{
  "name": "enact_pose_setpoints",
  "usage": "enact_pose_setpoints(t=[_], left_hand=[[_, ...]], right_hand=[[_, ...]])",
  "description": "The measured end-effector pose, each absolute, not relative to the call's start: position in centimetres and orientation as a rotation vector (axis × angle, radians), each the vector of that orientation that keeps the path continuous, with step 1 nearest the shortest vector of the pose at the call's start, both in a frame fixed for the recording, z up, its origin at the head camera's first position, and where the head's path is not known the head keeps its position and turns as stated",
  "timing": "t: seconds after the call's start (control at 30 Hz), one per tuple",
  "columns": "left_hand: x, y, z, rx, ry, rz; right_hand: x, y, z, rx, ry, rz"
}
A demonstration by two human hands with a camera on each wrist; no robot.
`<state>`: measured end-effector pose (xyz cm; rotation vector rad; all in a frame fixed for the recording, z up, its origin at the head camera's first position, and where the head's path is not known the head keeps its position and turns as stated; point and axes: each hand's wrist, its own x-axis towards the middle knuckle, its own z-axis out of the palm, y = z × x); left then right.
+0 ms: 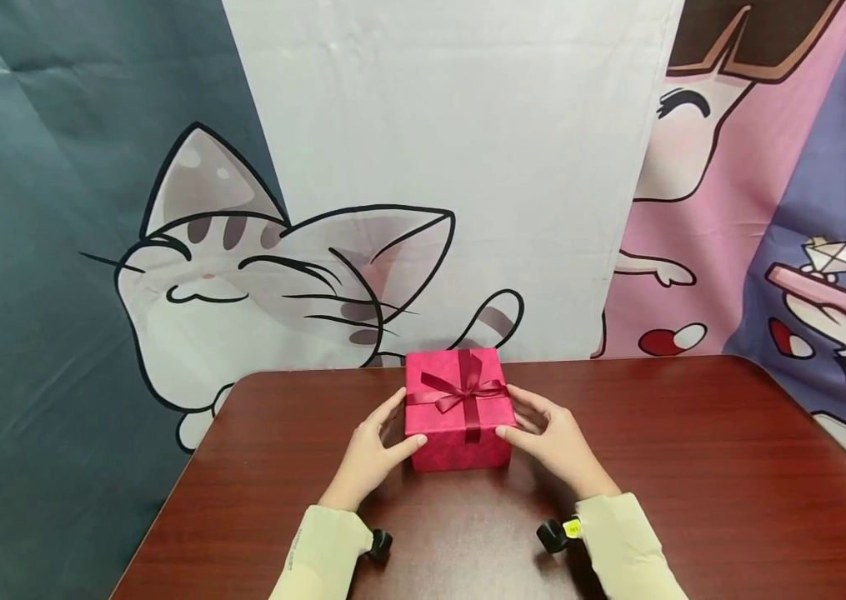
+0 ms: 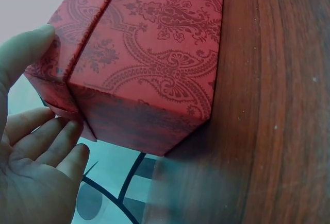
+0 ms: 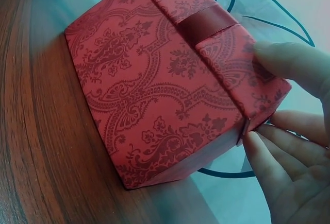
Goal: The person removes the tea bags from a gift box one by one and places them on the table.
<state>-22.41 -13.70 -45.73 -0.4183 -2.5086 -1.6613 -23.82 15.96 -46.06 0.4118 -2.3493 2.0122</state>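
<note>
Container: square red patterned cardboard box [image 1: 443,423], lidded, contents hidden.
Position: between my left hand [image 1: 372,454] and right hand [image 1: 559,442], both gripping its lid [image 1: 432,367].

We seem to be in a staged indoor set: a cartoon-printed fabric backdrop [image 1: 468,150] behind a wood-grained counter [image 1: 693,475].

no legible text, yellow tag [image 1: 572,528] by right sleeve [image 1: 628,542], faint marks [image 1: 293,550] on left sleeve [image 1: 325,546], too small
</note>
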Motion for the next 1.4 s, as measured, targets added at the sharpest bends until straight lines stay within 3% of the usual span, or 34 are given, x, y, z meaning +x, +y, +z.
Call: enact_pose_setpoints(t=[1.03,1.4], left_hand=[[-22.1,-13.5,-44.2,-0.46,-2.199,-1.887],[-21.8,-13.8,-43.0,-0.218,-1.969,-1.948]], right_hand=[[-22.5,14.5,-43.7,0.457,-2.221,1.979],[-21.6,11.9,-43.8,0.54,-2.113,1.979]])
